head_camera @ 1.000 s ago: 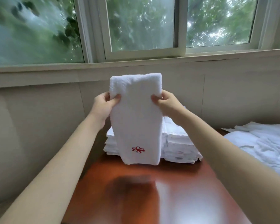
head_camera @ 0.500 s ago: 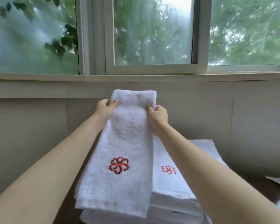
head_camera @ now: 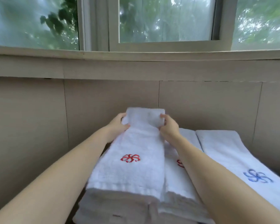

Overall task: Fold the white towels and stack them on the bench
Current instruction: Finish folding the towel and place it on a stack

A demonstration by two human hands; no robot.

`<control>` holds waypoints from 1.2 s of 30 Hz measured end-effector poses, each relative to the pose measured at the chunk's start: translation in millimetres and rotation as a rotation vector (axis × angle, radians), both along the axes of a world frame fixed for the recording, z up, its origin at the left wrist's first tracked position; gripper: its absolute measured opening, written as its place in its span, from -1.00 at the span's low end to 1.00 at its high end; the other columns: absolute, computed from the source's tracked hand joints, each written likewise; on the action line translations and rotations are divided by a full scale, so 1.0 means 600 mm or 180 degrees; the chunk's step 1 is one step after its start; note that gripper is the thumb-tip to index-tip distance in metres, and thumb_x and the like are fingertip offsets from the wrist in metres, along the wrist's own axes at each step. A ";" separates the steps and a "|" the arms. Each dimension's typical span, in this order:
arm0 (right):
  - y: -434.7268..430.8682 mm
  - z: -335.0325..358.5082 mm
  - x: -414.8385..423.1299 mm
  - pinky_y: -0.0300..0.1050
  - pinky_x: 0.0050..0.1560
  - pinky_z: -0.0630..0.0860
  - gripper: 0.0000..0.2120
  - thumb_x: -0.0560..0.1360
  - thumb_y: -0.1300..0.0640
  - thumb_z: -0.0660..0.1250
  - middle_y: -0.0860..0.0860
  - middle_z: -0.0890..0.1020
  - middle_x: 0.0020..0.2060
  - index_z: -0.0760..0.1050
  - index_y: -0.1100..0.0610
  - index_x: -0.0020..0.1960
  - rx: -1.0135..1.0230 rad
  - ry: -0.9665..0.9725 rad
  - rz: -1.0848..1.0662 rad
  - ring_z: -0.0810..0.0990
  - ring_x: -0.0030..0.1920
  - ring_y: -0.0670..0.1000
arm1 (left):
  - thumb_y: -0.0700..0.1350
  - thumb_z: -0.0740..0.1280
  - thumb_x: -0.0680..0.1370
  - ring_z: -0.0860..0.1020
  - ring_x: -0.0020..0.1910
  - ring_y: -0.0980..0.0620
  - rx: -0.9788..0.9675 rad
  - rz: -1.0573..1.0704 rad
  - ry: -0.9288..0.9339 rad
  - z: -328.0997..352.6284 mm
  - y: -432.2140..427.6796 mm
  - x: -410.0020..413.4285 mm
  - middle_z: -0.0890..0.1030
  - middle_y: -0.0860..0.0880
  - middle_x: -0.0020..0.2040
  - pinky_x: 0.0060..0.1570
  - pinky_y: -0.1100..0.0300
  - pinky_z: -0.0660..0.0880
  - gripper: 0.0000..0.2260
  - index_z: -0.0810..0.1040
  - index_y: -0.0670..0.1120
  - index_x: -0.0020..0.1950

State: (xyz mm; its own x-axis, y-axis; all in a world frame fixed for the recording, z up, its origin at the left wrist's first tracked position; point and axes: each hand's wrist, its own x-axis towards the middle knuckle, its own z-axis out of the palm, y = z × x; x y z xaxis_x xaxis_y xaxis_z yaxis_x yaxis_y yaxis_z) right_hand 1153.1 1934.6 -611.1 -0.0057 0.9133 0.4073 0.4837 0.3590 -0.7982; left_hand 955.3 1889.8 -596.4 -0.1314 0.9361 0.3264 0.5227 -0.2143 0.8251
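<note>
Towel point(head_camera: 132, 152) down flat on the left-hand stack point(head_camera: 120, 206), folded long and narrow, red flower emblem point(head_camera: 130, 158) facing up near its middle. Far end lifted slightly off the pile, pinched from both sides. Left hand point(head_camera: 118, 125) gripping the far left edge of the towel, thumb on top, fingers curled beneath the cloth. Right hand point(head_camera: 168, 128) clamped on the far right edge, fingertips point(head_camera: 162, 116) pressed onto the top surface, thumb tucked at the side. Both forearms stretched forward over the piles, the right one crossing the neighbouring stack point(head_camera: 183, 191) and hiding most of a second red emblem point(head_camera: 179, 163) there. Near hem of the held towel lined up close to the front edge of the stack beneath, with layered folded edges showing below it. Further right, just beside the middle stack, another folded white towel point(head_camera: 233, 156) bearing a blue flower emblem point(head_camera: 257, 177), lying flat and running off toward the lower right corner. Bench surface itself hidden under the piles, cannot tell where its edges run. Behind the stacks, beige panelled wall point(head_camera: 103, 97), sill point(head_camera: 136, 54) above it, window point(head_camera: 166, 20) with blurred green foliage outside.
</note>
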 end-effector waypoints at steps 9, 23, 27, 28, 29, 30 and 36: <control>-0.034 -0.010 -0.008 -0.14 0.18 0.35 -0.59 0.55 0.25 0.10 0.16 0.43 0.33 0.27 0.20 0.40 -0.0605 -0.1503 0.0120 0.40 0.31 0.14 | 0.08 0.21 0.61 0.57 0.06 -0.09 -0.1499 -0.0049 0.0355 -0.016 -0.050 -0.020 0.58 -0.13 0.18 0.03 0.12 0.48 -0.55 0.42 -0.23 0.32; -0.170 0.002 -0.020 -0.09 -0.01 0.29 -0.64 0.57 0.26 0.01 0.24 0.46 0.26 0.20 0.25 0.36 -0.0849 -0.1806 0.0119 0.45 0.20 0.20 | -0.13 0.25 0.54 0.40 -0.25 0.02 -0.1139 0.0315 0.0734 -0.008 -0.169 -0.023 0.47 -0.04 -0.15 -0.34 0.21 0.29 -0.93 0.39 -0.09 -0.10; -0.171 -0.021 -0.027 -0.06 -0.12 0.29 -0.80 0.54 0.26 0.04 0.21 0.54 0.10 0.30 0.22 0.14 -0.0346 -0.1855 -0.0155 0.49 0.03 0.19 | -0.17 0.15 0.57 0.25 -0.37 0.05 -0.1231 0.0435 0.0874 0.004 -0.160 -0.017 0.33 0.00 -0.28 -0.41 0.18 0.17 -0.82 0.29 -0.09 -0.24; -0.170 -0.024 -0.029 -0.07 -0.13 0.28 -0.83 0.54 0.25 0.05 0.20 0.55 0.08 0.32 0.21 0.11 -0.0274 -0.1799 -0.0241 0.49 0.03 0.19 | -0.19 0.14 0.57 0.23 -0.40 0.05 -0.1263 0.0456 0.0894 0.006 -0.158 -0.018 0.32 -0.01 -0.31 -0.42 0.18 0.16 -0.80 0.30 -0.12 -0.26; -0.169 -0.027 -0.031 -0.07 -0.13 0.28 -0.84 0.55 0.23 0.06 0.18 0.55 0.08 0.33 0.20 0.10 -0.0236 -0.1707 -0.0308 0.50 0.04 0.19 | -0.20 0.13 0.57 0.23 -0.42 0.05 -0.1310 0.0474 0.0911 0.009 -0.157 -0.019 0.33 -0.02 -0.33 -0.43 0.19 0.15 -0.80 0.35 -0.17 -0.26; -0.168 -0.028 -0.031 -0.08 -0.13 0.28 -0.85 0.56 0.21 0.08 0.17 0.55 0.08 0.34 0.20 0.09 -0.0234 -0.1617 -0.0353 0.50 0.05 0.18 | -0.20 0.12 0.57 0.25 -0.43 0.04 -0.1332 0.0469 0.0915 0.008 -0.155 -0.021 0.39 -0.07 -0.32 -0.43 0.19 0.16 -0.79 0.42 -0.30 -0.19; -0.176 -0.019 -0.018 -0.09 -0.05 0.35 -0.71 0.53 0.02 0.21 0.09 0.54 0.11 0.40 0.18 0.16 -0.0523 -0.1349 -0.0063 0.49 0.12 0.13 | -0.11 0.18 0.60 0.25 -0.52 0.07 -0.1206 0.0561 0.0809 -0.018 -0.158 -0.023 0.30 -0.01 -0.44 -0.48 0.24 0.15 -0.65 0.32 -0.15 -0.38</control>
